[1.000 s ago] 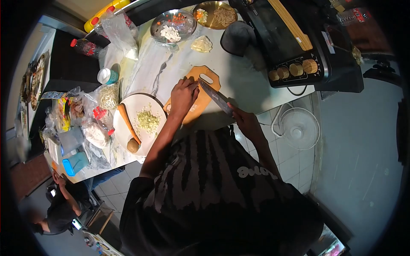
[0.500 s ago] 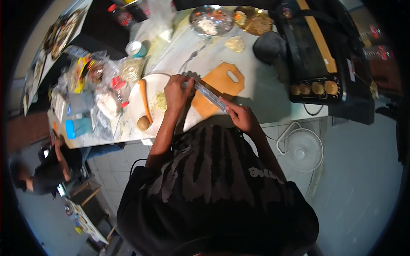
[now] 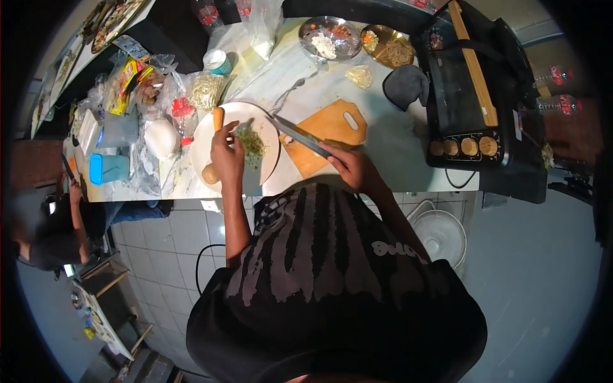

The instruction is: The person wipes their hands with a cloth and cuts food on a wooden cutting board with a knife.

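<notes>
My right hand (image 3: 355, 170) is closed round the handle of a long knife (image 3: 301, 136), its blade lying slantwise above the wooden cutting board (image 3: 325, 121). My left hand (image 3: 228, 155), fingers apart and curved, is over a round white plate (image 3: 203, 143). It partly covers a carrot (image 3: 218, 117), whose thick end shows beyond the fingers; contact is unclear. Finely chopped green vegetable (image 3: 253, 145) lies on the plate to the right of that hand. By the wrist sits a round brownish vegetable, perhaps a potato (image 3: 210, 173).
At the back stand a metal tray of chopped food (image 3: 331, 38) and a second dish (image 3: 387, 48). A black toaster oven (image 3: 466, 96) is on the right. Bagged groceries (image 3: 150, 89) and a blue-lidded container (image 3: 108, 169) stand left. Another person (image 3: 54, 226) works at far left.
My left hand has left the knife's blade and moved left over the plate to the carrot. The knife stays in my right hand. The view has shifted slightly.
</notes>
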Motion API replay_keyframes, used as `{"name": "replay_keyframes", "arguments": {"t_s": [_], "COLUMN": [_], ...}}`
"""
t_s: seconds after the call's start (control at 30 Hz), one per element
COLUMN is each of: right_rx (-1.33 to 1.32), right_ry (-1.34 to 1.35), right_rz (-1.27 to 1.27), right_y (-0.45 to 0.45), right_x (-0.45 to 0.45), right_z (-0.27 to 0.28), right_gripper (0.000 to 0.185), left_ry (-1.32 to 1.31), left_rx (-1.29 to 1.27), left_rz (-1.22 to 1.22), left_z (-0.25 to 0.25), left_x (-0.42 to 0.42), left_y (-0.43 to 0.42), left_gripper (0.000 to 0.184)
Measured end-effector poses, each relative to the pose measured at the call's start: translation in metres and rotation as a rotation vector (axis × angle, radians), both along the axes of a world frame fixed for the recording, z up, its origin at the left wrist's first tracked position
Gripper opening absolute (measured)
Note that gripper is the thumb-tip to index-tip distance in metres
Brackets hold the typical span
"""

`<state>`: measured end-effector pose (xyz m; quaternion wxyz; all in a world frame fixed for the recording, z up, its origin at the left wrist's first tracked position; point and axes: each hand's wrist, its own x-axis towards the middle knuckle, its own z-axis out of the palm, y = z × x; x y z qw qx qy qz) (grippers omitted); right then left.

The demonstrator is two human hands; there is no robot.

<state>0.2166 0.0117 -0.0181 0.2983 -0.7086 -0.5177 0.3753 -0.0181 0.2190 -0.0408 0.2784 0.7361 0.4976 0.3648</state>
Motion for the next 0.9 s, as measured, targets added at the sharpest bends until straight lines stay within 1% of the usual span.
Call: {"name": "replay_keyframes", "arguments": {"t_s": [0.07, 0.1, 0.17, 0.2, 0.27, 0.3, 0.33, 0.37, 0.43, 0.5, 0.6, 0.67, 0.7, 0.8, 0.87, 0.9], "right_rx": [0.222, 0.217, 0.06, 0.061, 0.012, 0.01, 0.066, 0.123, 0.094, 0.062, 0.104, 0.06, 0.113, 0.141, 0.133, 0.169], "right_ry": [-0.187, -0.194, -0.262, -0.264, -0.181, -0.181, -0.111, -0.041, 0.005, 0.054, 0.061, 0.129, 0.103, 0.051, 0.071, 0.053], "right_rz": [-0.148, -0.15, -0.2, -0.206, -0.269, -0.276, -0.296, -0.315, -0.312, -0.304, -0.306, -0.306, -0.299, -0.261, -0.273, -0.271], "right_y": [-0.02, -0.03, -0.046, -0.053, -0.067, -0.071, -0.074, -0.076, -0.079, -0.082, -0.082, -0.081, -0.08, -0.084, -0.086, -0.087], "right_x": [0.005, 0.008, 0.009, 0.01, 0.01, 0.006, 0.002, -0.002, -0.009, -0.017, -0.025, -0.031, -0.035, -0.045, -0.053, -0.055], "right_z": [-0.017, -0.014, -0.006, -0.01, -0.027, -0.028, -0.029, -0.03, -0.025, -0.025, -0.03, -0.027, -0.03, -0.034, -0.033, -0.034], "right_gripper": [0.041, 0.041, 0.042, 0.042, 0.043, 0.043, 0.044, 0.044, 0.045, 0.045, 0.046, 0.046, 0.046, 0.045, 0.044, 0.043], "left_ry": [-0.076, -0.055, 0.011, 0.054, 0.106, 0.133, 0.161, 0.161, 0.11, 0.098, 0.08, 0.082, 0.081, 0.096, 0.126, 0.143], "left_rx": [-0.001, -0.016, -0.081, -0.127, -0.046, -0.019, 0.008, 0.007, 0.145, 0.175, 0.198, 0.236, 0.222, 0.233, 0.254, 0.265], "left_rz": [-0.139, -0.245, -0.444, -0.538, -0.642, -0.672, -0.703, -0.71, -0.734, -0.73, -0.737, -0.73, -0.716, -0.718, -0.721, -0.705], "left_z": [0.004, 0.007, 0.009, 0.003, -0.015, -0.023, -0.031, -0.039, -0.045, -0.053, -0.063, -0.065, -0.061, -0.066, -0.066, -0.066], "left_x": [0.023, 0.034, 0.051, 0.059, 0.07, 0.072, 0.073, 0.074, 0.072, 0.069, 0.067, 0.066, 0.068, 0.069, 0.071, 0.072], "left_y": [-0.014, -0.022, -0.041, -0.048, -0.061, -0.065, -0.069, -0.071, -0.078, -0.084, -0.088, -0.091, -0.092, -0.092, -0.092, -0.093], "left_gripper": [0.018, 0.016, 0.016, 0.018, 0.021, 0.022, 0.022, 0.022, 0.023, 0.024, 0.027, 0.029, 0.03, 0.03, 0.029, 0.029]}}
